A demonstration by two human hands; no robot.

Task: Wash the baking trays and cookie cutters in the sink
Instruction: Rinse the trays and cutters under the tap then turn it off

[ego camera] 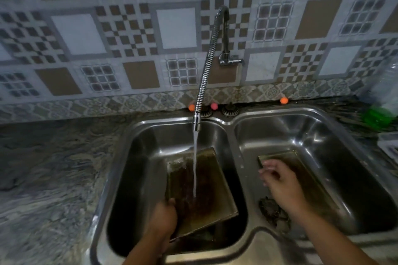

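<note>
Under the running tap (196, 123), your left hand (162, 216) grips the tilted baking tray (201, 187) by its near-left rim in the left basin (137, 157). Your right hand (280, 183) hovers loosely curled, empty, above a second tray (312, 180). Wet metal is probably stiff, light and slippery: hold the rims.
</note>
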